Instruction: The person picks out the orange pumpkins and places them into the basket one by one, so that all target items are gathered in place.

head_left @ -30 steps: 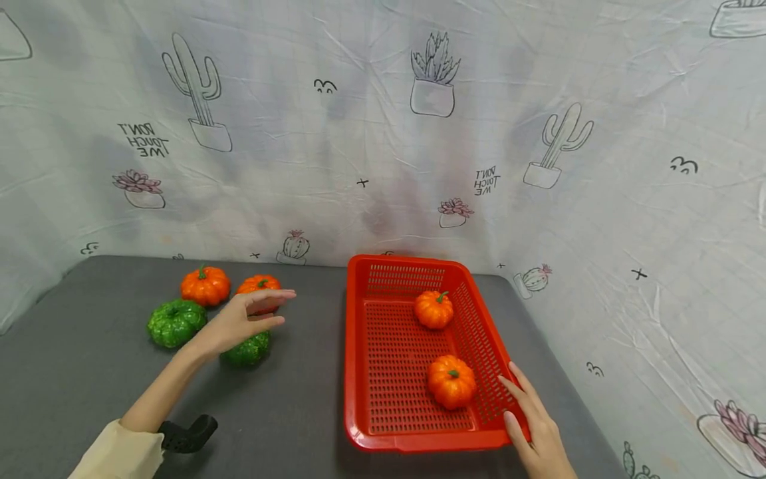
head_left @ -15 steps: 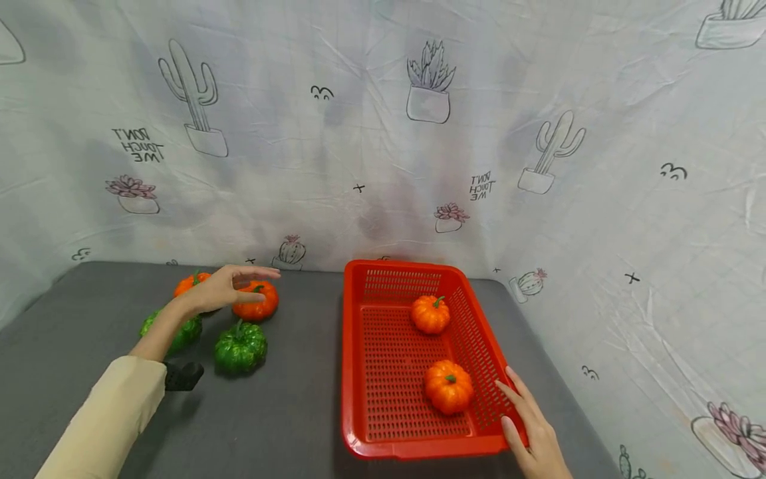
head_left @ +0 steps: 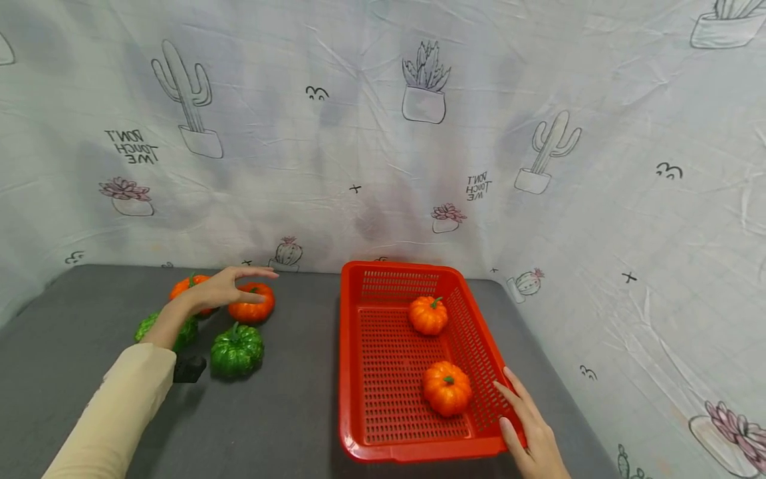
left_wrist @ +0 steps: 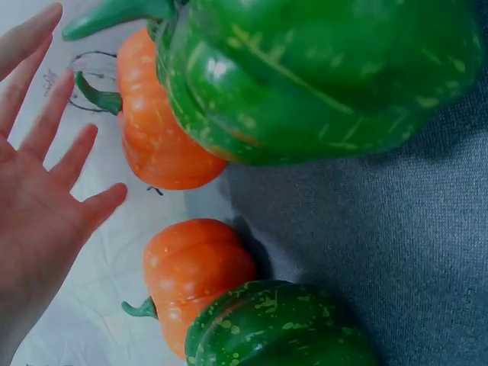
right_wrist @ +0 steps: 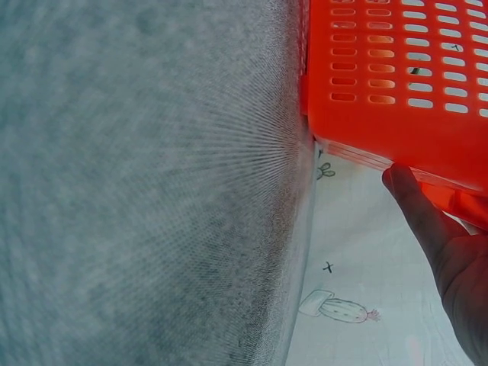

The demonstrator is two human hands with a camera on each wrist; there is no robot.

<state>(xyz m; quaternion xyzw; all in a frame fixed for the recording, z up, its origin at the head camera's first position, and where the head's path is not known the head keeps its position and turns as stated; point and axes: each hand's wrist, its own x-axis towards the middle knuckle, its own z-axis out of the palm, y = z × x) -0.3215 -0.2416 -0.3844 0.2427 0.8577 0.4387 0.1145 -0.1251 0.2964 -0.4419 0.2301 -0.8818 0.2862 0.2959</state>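
Observation:
My left hand [head_left: 224, 287] hovers palm-down with its fingers spread beside and partly over an orange pumpkin [head_left: 250, 311] on the grey table. A green pumpkin [head_left: 236, 351] sits just in front of that one. Behind the left hand and forearm, another orange pumpkin [head_left: 184, 287] and a second green pumpkin [head_left: 187, 331] are partly hidden. In the left wrist view, the left hand [left_wrist: 38, 198] holds nothing. My right hand [head_left: 535, 436] rests on the near right corner of a red slotted basket [head_left: 350, 372], fingers extended over its rim. Its thumb [right_wrist: 415, 206] touches the rim in the right wrist view.
Two orange pumpkins [head_left: 427, 315] [head_left: 447, 389] lie inside the basket along its right side. A white cactus-print cloth [head_left: 359, 133] hangs behind and to the right of the table. Under the left sleeve [head_left: 120, 406] sits a black device [head_left: 189, 369].
Over the first half second, the left hand shifted left and away, uncovering the front green pumpkin and more of the orange one behind it. Since then it barely moves. The right hand stays on the basket.

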